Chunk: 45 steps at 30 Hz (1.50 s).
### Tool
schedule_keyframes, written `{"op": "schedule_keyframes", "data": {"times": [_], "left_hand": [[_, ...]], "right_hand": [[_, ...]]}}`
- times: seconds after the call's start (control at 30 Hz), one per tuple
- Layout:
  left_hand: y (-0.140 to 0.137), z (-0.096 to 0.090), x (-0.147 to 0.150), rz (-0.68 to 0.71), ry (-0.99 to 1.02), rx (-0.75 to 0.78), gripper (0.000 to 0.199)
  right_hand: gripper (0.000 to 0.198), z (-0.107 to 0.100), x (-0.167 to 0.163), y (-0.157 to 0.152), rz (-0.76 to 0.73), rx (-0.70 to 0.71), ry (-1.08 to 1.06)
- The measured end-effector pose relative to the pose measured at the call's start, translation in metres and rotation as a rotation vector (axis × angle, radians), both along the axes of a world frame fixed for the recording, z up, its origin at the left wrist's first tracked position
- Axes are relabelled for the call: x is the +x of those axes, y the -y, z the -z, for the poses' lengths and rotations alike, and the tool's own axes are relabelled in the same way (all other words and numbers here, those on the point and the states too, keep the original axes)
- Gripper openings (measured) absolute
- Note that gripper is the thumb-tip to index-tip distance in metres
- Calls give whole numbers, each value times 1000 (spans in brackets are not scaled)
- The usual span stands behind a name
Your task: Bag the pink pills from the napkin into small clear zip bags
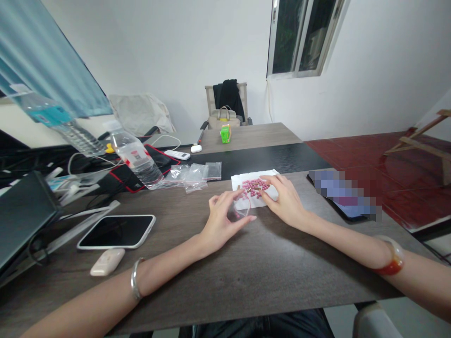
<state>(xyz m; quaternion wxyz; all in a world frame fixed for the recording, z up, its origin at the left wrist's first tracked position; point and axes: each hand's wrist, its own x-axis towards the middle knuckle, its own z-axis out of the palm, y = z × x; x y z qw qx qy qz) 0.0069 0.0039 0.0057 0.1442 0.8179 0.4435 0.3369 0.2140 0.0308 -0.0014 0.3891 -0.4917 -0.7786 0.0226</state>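
Both my forearms stretch over the wooden desk (pixel 246 281); my left hand (pixel 221 220) pinches a small clear bag (pixel 241 210) open, while my right hand (pixel 287 199), fingers curled, picks among pink beads (pixel 255 187) heaped on white tissue (pixel 239 180).

Two hands (pixel 225 220), two water bottles (pixel 136 157), one phone (pixel 117 231), many pink beads (pixel 254 187)

tablet (pixel 347 197): screen pixelated | right hand (pixel 287 199): fingertips hide some pink beads (pixel 254 187)
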Motion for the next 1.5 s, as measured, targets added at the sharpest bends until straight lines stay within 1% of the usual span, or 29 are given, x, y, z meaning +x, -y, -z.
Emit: {"op": "schedule_keyframes", "data": {"times": [0.07, 0.1, 0.2, 0.33, 0.5, 0.7, 0.9, 1.03, 1.2, 1.27, 1.33, 1.43, 1.5], "left_hand": [[0, 0, 0, -3, 5, -9, 61], [0, -1, 0, -4, 8, -11, 61], [0, 0, 0, -6, 17, -9, 59], [0, 0, 0, -1, 22, -7, 59], [0, 1, 0, 7, 25, 3, 59], [-1, 2, -1, 4, 11, 14, 60], [-1, 2, -1, 8, 14, 11, 59], [-1, 2, -1, 3, 14, 4, 59], [0, 1, -1, 3, 14, -19, 60], [-1, 1, 0, 3, 14, -22, 60], [-1, 1, 0, 4, 11, -16, 60], [-1, 1, 0, 10, 13, -15, 58], [0, 1, 1, 15, 15, -24, 57]], "right_hand": [[37, 2, 1, -2, 106, -53, 100], [36, 3, 1, -2, 131, -78, 145], [30, 5, 0, -1, 139, -125, 230], [28, 8, -1, 0, 141, -85, 270], [26, 8, 0, -2, 140, -65, 250], [32, 6, 1, -4, 120, -60, 206], [32, 10, 2, -5, 75, -105, 141], [32, 11, 3, -7, 45, -94, 132], [31, 11, 4, -8, 90, -114, 135], [29, 10, 4, -8, 97, -91, 104], [25, 7, 4, -8, 71, -19, 30], [17, 0, 2, -4, -60, 141, -128], [16, -5, -1, 1, -163, 220, -217]]}}
